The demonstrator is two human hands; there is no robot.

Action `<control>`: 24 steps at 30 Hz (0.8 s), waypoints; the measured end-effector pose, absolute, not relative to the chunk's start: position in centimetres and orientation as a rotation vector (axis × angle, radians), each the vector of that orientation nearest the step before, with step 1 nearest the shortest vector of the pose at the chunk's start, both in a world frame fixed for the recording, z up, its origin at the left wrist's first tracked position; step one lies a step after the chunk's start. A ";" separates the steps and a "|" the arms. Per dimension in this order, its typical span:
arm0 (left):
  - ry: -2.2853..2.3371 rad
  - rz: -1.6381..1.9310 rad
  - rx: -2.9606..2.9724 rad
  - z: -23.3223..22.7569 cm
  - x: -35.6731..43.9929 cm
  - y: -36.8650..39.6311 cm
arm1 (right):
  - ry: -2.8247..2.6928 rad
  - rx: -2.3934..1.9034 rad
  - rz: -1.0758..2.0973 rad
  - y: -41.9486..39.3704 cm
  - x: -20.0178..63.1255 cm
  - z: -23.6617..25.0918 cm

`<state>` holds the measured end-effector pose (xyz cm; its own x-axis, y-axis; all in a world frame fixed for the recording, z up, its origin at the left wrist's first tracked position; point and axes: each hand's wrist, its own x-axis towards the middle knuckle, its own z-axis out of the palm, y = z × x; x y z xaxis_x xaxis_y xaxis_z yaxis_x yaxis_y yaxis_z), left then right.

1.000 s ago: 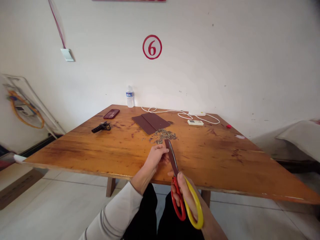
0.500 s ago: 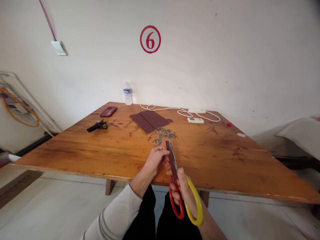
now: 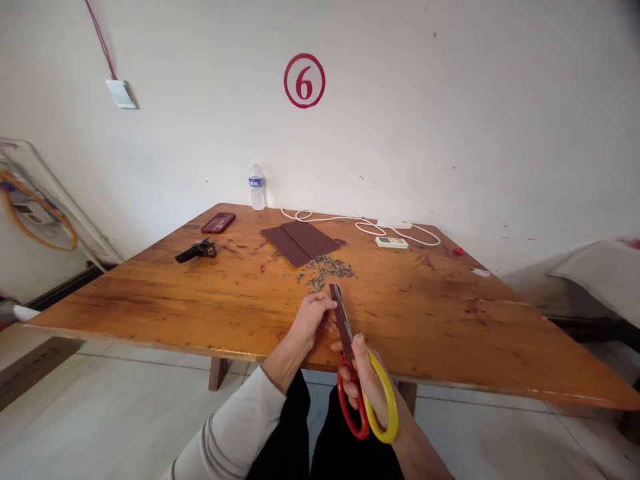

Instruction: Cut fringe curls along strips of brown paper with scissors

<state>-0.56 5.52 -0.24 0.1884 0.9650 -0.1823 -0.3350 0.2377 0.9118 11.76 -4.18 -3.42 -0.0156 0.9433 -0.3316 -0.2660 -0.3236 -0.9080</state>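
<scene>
right hand: your right hand is closed through the loops of the red-and-yellow-handled scissors, thumb in the red loop, fingers in the yellow one, just in front of the near table edge.
scissors blades: they point away from you over the near edge, nearly together, lying along the narrow dark brown strip.
left hand: your left hand pinches that strip's left edge between thumb and fingertips, hand low over the wood.
strip: upright-ish and slanted, far end toward the wall, near end hidden behind your right hand. Cannot tell if the blades bite into it.
clippings: small heap of brown-grey cuttings on the orange-brown wooden table, just beyond the strip tip.
sheets: two flat dark brown sheets, overlapping, behind the cuttings.
far edge: clear plastic water bottle upright at the wall; white cable running along to a small white flat device.
left side: dark red phone lying flat; black hand tool nearer to you, well apart from the sheets.
right side: small red bit near the far right edge.
wall: red circled 6 above the bottle.
</scene>
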 end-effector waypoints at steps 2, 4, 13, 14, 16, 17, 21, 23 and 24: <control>0.922 1.075 0.858 -0.3 -0.5 5.6 | -0.760 -1.331 1.577 -4.0 12.0 -2.1; 0.909 1.058 0.851 -0.3 -0.4 5.6 | -0.766 -1.357 1.620 -3.7 12.2 -1.1; 0.885 1.069 0.828 -0.9 -0.1 5.9 | -0.729 -1.343 1.595 -3.0 12.2 -1.8; 0.885 1.073 0.827 -1.0 0.0 6.0 | -0.724 -1.342 1.605 -2.9 12.2 -2.0; 0.882 1.075 0.823 -0.9 0.1 6.0 | -0.718 -1.353 1.619 -2.7 12.2 -2.1; 0.887 1.074 0.814 -0.8 0.1 6.0 | -0.715 -1.362 1.619 -2.6 12.3 -2.1; 0.933 1.125 0.728 -0.4 -0.2 5.9 | -0.696 -1.309 1.651 -2.4 12.4 -1.7; 0.946 1.158 0.693 -0.3 -0.6 5.7 | -0.635 -1.218 1.682 -2.3 12.7 -1.7; 0.955 1.164 0.687 -0.2 -0.8 5.5 | -0.591 -1.153 1.702 -2.2 12.9 -1.7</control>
<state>-0.78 5.51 -0.24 0.1028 0.9605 -0.2584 -0.4412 0.2769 0.8536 12.93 -2.23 -1.70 -0.0911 0.8995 -0.4273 -0.4416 -0.4211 -0.7923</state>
